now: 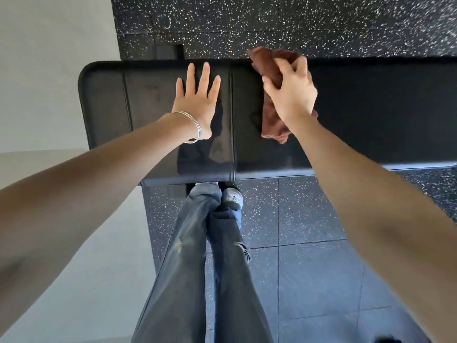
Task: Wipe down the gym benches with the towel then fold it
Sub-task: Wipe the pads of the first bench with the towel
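Gym bench (371, 107) is the big black thing here, and it runs from side to side across the view. Its top is smooth and shiny, with a seam (232, 120) going across the pad near the middle. Under and around it is a dark floor (309, 219) with lots of little white specks. A pale wall (49, 45) fills the left side. The person stands close to the near edge of the bench, and two legs in blue jeans (178, 268) reach down to a light shoe (233, 198) just beside the bench. Both bare arms stretch out over the pad. The left hand (197, 102) lies flat on the bench, just left of the seam, with its fingers straight and a little spread. The right hand (293, 92) is to the right of the seam, and its fingers are curled round the towel (272, 122). That towel is reddish brown and all bunched up. It sits on the bench top under the right hand, and one end pokes out past the far edge. Thin silver bangles (195, 127) ring the left wrist.
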`<state>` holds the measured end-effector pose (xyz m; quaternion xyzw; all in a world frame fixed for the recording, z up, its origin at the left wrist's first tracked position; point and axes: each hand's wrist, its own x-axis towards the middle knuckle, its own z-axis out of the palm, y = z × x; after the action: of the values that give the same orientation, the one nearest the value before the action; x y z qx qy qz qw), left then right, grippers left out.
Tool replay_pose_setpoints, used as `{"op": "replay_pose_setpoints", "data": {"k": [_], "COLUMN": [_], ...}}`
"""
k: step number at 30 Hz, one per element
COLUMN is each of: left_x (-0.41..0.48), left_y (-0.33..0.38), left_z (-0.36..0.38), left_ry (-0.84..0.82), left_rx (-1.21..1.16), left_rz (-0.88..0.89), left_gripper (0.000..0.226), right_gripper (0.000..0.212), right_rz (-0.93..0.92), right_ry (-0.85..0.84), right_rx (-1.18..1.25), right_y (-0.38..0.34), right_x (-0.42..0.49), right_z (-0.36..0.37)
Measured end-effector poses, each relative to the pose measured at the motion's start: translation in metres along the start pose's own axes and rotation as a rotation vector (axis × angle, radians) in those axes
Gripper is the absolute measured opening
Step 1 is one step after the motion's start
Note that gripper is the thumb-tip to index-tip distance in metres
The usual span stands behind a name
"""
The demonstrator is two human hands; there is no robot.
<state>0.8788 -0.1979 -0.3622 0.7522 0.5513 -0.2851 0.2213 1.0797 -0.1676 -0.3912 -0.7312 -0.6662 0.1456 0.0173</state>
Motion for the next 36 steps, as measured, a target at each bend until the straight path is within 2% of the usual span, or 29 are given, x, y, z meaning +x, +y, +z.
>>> {"op": "replay_pose_setpoints", "data": {"k": [6,11,12,13,16,18,21,23,26,29,31,32,33,36], "left_x": [-0.015,-0.031,-0.034,-0.037,-0.041,-0.040,-0.039,-0.040,-0.041,-0.042,-0.043,-0.043,-0.043,-0.042], "left_y": [0.009,0.011,0.012,0.014,0.022,0.026,0.026,0.024,0.025,0.025,0.021,0.020,0.020,0.019], "left_z": [0.010,0.023,0.026,0.030,0.039,0.042,0.042,0.042,0.042,0.041,0.039,0.039,0.039,0.041], "left_ry": [-0.003,-0.029,-0.029,-0.023,0.009,0.016,0.032,0.039,0.032,0.026,0.030,0.033,0.036,0.040], "left_rx": [0.007,0.118,0.141,0.153,0.126,0.099,0.109,0.097,0.076,0.074,0.059,0.049,0.045,0.038], "left_rz": [0.010,0.041,0.040,0.035,0.004,-0.026,-0.040,-0.035,-0.045,-0.044,-0.032,-0.026,-0.024,-0.026], "left_gripper": [0.114,0.133,0.135,0.136,0.137,0.138,0.141,0.141,0.141,0.141,0.140,0.139,0.139,0.139], "right_gripper": [0.037,0.033,0.034,0.036,0.042,0.042,0.039,0.036,0.035,0.034,0.032,0.032,0.033,0.041], "right_rz": [0.011,-0.298,-0.262,-0.148,0.289,0.398,0.431,0.362,0.151,-0.184,-0.399,-0.386,-0.273,0.279], "right_ry": [0.012,-0.026,-0.017,0.007,0.111,0.184,0.226,0.199,0.087,-0.021,-0.030,-0.013,0.012,0.121], "right_rx": [0.062,0.009,0.015,0.037,0.134,0.156,0.185,0.206,0.198,0.137,0.046,0.037,0.053,0.132], "right_y": [0.032,0.085,0.093,0.099,0.098,0.082,0.049,0.022,-0.007,0.006,0.035,0.050,0.064,0.075], "right_x": [-0.100,-0.147,-0.142,-0.135,-0.121,-0.123,-0.132,-0.147,-0.169,-0.167,-0.156,-0.152,-0.149,-0.150], "right_z": [0.010,0.005,0.004,0.004,0.007,0.013,0.022,0.028,0.034,0.026,0.019,0.016,0.013,0.018]}}
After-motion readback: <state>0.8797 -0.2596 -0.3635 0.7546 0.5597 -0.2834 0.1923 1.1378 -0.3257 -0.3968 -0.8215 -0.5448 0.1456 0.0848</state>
